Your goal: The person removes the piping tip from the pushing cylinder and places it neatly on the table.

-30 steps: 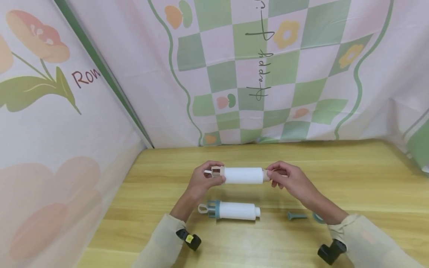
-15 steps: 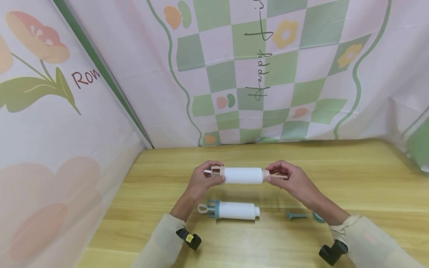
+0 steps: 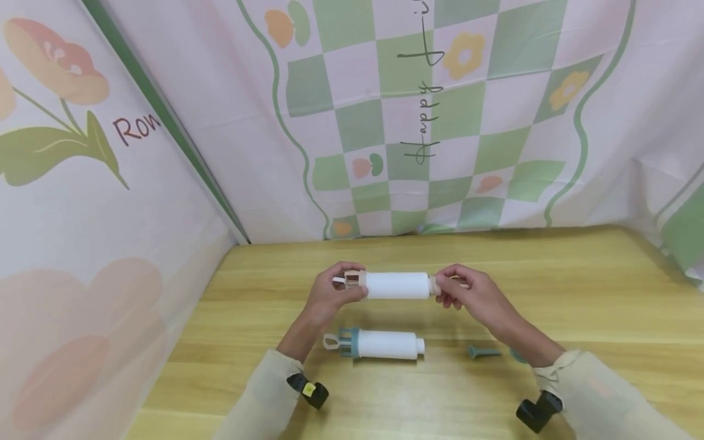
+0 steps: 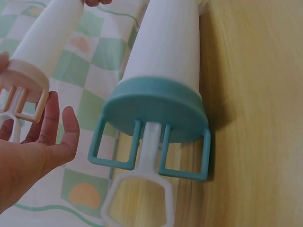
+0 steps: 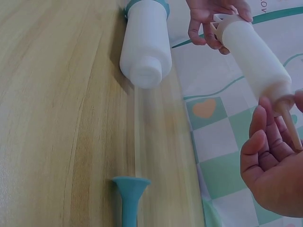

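Observation:
A large white syringe [image 3: 397, 285] with beige end pieces is held level above the table. My left hand [image 3: 326, 299] grips its beige collar [image 4: 27, 71], which has open finger loops. A white plunger handle sticks out past that hand. At the other end, my right hand [image 3: 486, 299] pinches the base of the slim beige nozzle [image 5: 289, 124], whose tip points away from the barrel. The fingers partly cover the nozzle's base. Nearer to me, a matching syringe [image 3: 387, 344] with a blue-green collar lies on the table, its narrow white mouth uncovered.
A loose blue-green nozzle [image 3: 484, 352] lies right of the second syringe. Beside it, a blue-green ring [image 3: 517, 355] is partly hidden by my right forearm. Patterned cloth [image 3: 407, 183] hangs behind the wooden table [image 3: 418, 403] and along its left side.
My right fingers loosen and stretch out around the nozzle half a second ago, and now they pinch it again. The left hand keeps its hold on the collar. The head view has shifted slightly.

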`<state>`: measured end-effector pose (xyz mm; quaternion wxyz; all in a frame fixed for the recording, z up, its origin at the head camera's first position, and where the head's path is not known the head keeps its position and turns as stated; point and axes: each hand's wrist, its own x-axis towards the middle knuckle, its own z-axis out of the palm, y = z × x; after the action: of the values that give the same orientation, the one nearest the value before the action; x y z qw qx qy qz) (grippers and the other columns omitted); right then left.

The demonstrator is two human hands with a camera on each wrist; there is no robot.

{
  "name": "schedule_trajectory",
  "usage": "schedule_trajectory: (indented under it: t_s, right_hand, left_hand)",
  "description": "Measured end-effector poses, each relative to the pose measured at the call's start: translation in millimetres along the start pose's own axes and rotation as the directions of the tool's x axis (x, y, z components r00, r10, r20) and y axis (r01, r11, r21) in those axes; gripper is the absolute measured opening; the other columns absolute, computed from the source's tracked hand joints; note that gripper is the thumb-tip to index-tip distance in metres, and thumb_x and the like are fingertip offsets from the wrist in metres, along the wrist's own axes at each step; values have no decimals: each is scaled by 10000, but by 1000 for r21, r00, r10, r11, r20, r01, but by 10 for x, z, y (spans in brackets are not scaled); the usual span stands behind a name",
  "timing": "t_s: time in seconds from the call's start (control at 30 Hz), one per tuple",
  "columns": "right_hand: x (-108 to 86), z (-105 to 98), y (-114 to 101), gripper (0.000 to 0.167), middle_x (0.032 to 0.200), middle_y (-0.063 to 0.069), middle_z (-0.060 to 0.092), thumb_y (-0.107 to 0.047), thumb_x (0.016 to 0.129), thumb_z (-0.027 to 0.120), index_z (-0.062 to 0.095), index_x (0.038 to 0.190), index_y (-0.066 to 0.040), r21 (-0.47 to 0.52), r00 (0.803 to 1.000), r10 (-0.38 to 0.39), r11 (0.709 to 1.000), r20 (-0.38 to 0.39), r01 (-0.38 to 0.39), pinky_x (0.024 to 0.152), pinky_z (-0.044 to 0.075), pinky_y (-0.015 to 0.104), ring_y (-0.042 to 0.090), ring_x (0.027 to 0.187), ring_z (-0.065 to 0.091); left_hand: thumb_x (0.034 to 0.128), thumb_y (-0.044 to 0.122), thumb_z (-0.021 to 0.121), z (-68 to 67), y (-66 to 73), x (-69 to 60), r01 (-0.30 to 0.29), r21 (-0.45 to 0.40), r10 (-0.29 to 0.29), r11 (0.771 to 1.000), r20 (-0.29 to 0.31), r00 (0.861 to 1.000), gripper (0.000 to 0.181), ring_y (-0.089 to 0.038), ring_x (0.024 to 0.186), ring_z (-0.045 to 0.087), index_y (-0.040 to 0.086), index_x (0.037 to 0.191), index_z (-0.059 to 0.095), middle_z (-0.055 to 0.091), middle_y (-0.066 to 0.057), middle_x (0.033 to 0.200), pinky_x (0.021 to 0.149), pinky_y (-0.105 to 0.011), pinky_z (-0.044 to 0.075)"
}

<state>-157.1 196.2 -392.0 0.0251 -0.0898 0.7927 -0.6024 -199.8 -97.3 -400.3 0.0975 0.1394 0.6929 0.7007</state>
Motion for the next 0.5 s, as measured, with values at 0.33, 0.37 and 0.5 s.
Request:
schedule_trajectory:
  t_s: [0.33,0.37,0.5]
  right_hand:
    - [-19,-6,54,313,1036,181,668,-198,989,655,582,1220,0,-6,997,-68,998,29,68,655,530,306,248,830,658]
    - [-20,-3,64,309,1069,187,663,-185,983,663,581,1219,-4,5,997,-78,997,31,78,666,537,310,243,856,667]
    - [-28,6,86,329,1160,220,635,-123,967,676,558,1235,27,47,993,-110,993,30,108,712,560,320,177,970,679]
  left_hand:
    - [840,-4,741,-9,-8,-13,5,-11,-5,1000,-4,1000,397,-221,936,589,0,1220,625,565,-133,1092,792,-312,556]
    - [841,-5,741,-12,-10,-14,5,-9,-5,1000,-5,1000,397,-221,935,588,1,1221,625,566,-133,1092,792,-310,555]
    - [840,-6,742,-16,-13,-17,6,-1,-6,1000,-8,1000,398,-223,937,590,7,1221,628,571,-132,1091,794,-311,552]
